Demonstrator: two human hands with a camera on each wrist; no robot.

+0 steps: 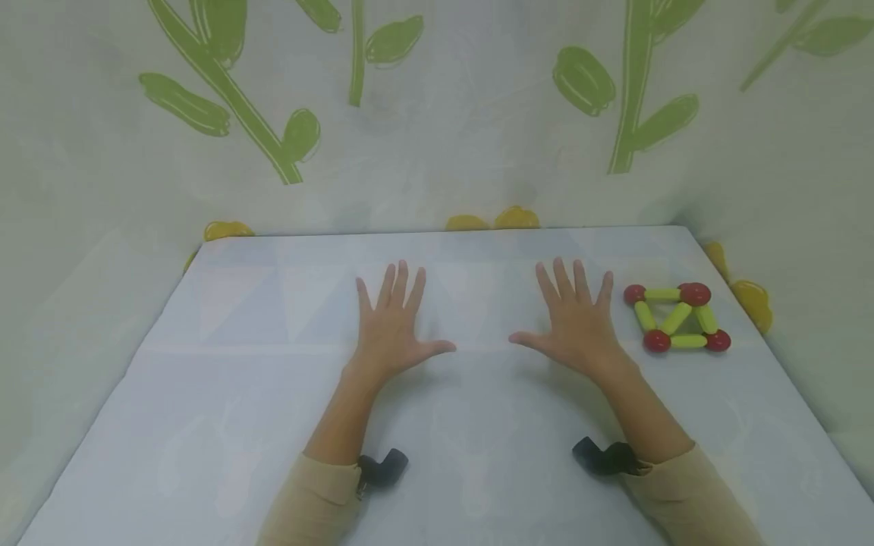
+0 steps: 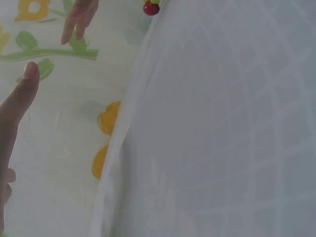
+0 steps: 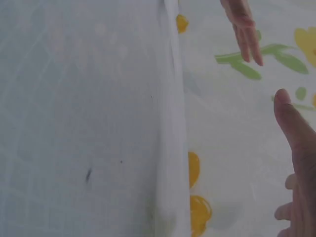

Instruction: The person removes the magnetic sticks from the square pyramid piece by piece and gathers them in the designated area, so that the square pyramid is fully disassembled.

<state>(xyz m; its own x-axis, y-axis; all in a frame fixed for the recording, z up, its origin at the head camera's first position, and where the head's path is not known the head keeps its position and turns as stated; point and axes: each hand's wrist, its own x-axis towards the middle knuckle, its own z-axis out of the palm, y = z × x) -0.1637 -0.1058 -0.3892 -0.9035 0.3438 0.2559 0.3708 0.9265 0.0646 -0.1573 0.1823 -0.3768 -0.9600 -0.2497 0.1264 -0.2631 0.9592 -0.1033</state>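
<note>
Both hands are held over the white table, fingers spread and thumbs pointing toward each other. The left hand [image 1: 391, 326] holds nothing; its thumb [image 2: 24, 91] shows at the left of the left wrist view. Nothing is held by the right hand [image 1: 579, 322] either, and its thumb [image 3: 291, 116] shows in the right wrist view. Just right of the right hand lies a structure of yellow-green rods [image 1: 687, 341] joined by red balls [image 1: 657, 340]. It forms a slanted four-sided frame with a diagonal rod. One red ball [image 2: 151, 8] also appears at the top of the left wrist view.
The white tabletop [image 1: 437, 425] has a pale geometric pattern and meets a wall covering [image 1: 451, 152] printed with green stems and yellow flowers. Each wrist wears a black device, one at the left cuff [image 1: 384, 468] and one at the right cuff [image 1: 604, 457].
</note>
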